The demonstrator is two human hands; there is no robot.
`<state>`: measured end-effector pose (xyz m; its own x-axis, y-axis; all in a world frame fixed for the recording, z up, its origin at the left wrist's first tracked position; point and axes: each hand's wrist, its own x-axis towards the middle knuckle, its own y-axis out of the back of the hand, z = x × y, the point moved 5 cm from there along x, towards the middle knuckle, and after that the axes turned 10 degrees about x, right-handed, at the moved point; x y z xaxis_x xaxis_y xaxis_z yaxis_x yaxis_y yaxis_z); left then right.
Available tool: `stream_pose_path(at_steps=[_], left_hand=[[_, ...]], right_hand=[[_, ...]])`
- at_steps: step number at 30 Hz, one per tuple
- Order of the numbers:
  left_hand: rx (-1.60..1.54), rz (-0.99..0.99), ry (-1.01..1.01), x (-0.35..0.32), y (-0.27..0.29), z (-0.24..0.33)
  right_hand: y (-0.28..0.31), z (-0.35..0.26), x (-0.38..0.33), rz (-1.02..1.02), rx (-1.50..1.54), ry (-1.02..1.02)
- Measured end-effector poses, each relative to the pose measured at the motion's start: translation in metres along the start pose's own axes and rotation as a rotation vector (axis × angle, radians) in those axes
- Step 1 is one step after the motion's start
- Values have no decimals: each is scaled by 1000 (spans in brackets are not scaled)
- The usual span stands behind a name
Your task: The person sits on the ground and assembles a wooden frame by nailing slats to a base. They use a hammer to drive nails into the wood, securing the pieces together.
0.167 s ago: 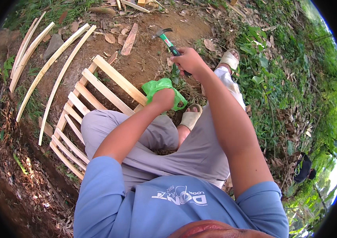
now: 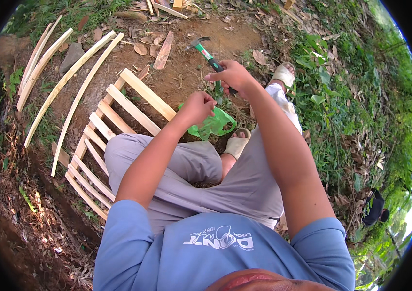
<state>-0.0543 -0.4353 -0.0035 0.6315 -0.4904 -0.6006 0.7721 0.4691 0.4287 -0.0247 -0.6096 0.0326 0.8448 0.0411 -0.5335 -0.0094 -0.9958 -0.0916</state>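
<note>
Green and black cover the handle of the hammer (image 2: 209,56), which is clamped in the right hand (image 2: 235,77). The fingers wrap the lower grip, the thumb points leftward, and the grey claw head stands off toward the upper left, over bare soil (image 2: 230,30). The left hand (image 2: 197,107) is bent inward with its fingers curled; whether they close on anything cannot be told. Directly below it in the view is a crumpled, translucent green plastic bag (image 2: 215,125); contact between hand and bag cannot be confirmed. The bag lies between the slatted wooden frame (image 2: 133,111) and the sandal (image 2: 237,145) of the nearer foot.

The frame rests at the person's left, pale slats set side by side across a rail, part of it hidden behind the grey trousers (image 2: 172,162). Farther left, loose wooden strips (image 2: 89,76) lie apart from the frame, near a grey stone (image 2: 71,57). A short, rough piece of board (image 2: 163,51) lies on the soil beyond the frame, among dry leaves (image 2: 140,49). Green plants (image 2: 318,99) cover the ground at right.
</note>
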Motion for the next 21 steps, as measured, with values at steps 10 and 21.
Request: stream_pose_path(at_steps=[10, 21], left_hand=[[-304, 250, -100, 3, 24, 7], [-573, 847, -1126, -217, 118, 136]], right_hand=[[-4, 9, 6, 36, -84, 47], [22, 10, 7, 286, 51, 42]])
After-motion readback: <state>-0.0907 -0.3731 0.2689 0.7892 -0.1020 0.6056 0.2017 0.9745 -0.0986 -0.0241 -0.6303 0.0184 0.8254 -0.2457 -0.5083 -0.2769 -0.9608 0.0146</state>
